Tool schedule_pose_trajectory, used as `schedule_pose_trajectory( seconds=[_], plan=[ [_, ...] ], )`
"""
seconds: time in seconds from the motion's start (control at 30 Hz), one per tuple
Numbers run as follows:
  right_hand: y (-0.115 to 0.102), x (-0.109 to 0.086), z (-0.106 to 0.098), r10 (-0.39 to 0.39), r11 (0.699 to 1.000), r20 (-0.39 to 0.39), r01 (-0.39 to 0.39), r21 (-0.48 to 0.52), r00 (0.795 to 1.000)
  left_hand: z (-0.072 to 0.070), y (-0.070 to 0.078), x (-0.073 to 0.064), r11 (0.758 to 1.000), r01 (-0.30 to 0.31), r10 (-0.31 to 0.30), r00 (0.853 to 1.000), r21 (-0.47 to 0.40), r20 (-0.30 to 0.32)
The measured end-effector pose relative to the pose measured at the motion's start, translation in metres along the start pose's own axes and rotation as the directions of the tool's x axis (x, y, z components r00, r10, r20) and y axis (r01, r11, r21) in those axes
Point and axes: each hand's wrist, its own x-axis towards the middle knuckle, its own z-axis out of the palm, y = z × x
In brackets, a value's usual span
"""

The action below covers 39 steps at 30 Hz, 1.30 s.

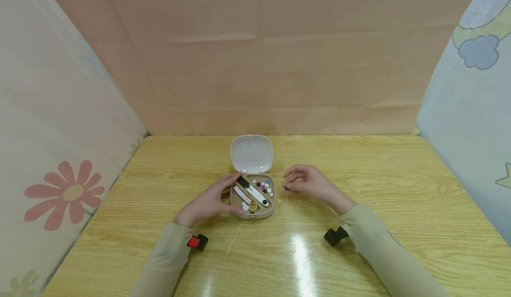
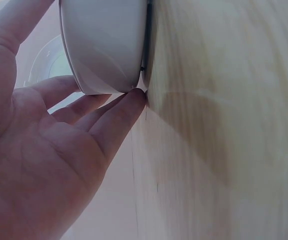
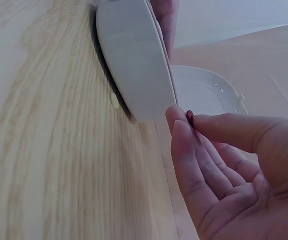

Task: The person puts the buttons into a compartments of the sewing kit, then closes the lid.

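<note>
A beige sewing box (image 1: 263,215) stands with its pale lid (image 1: 251,153) raised at the back. My left hand (image 1: 207,201) grips the box's left side, thumb at the front edge and fingers toward the back; in the left wrist view its fingertips touch the box wall. Just right of the box, my right hand (image 1: 311,184) pinches a small dark red button (image 3: 190,117) between thumb and fingers. Several colourful buttons (image 1: 267,185) lie in the right compartment. A white tool with a dark end (image 1: 257,195) lies diagonally across the middle.
One yellow button (image 1: 279,201) lies on the wooden table (image 1: 159,173) close to the box's right side. Left of the white tool, the box holds a patterned strip (image 1: 242,195) and a yellow round item (image 1: 253,206). A thin pale strand (image 1: 234,238) lies in front.
</note>
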Motion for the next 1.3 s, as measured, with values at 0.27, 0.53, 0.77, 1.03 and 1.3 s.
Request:
schedule_pose_trajectory(
  seconds=[0.27,0.53,0.77,1.03,1.3],
  plan=[
    [-0.006,0.004,0.004,-0.002,1.0,-0.035,0.002,-0.008,0.999,0.0,0.001,0.0,1.0,-0.001,0.001,1.0,-0.001,-0.002],
    [-0.007,0.01,0.009,-0.035,0.999,-0.037,0.034,-0.015,0.999,0.001,0.001,0.0,1.0,0.004,-0.004,1.0,0.009,-0.009],
    [-0.009,0.014,0.013,-0.061,0.993,-0.055,0.055,-0.104,0.997,0.0,0.0,0.001,1.0,0.001,-0.001,1.0,-0.001,-0.009],
    [-0.012,0.022,0.021,-0.104,0.991,-0.073,0.097,-0.091,0.992,0.0,0.002,0.001,1.0,-0.002,0.002,1.0,0.013,-0.011],
    [-0.012,0.033,0.03,-0.078,0.996,-0.114,0.071,-0.062,0.99,0.0,0.004,0.0,1.0,-0.003,0.003,1.0,0.025,-0.013]
  ],
)
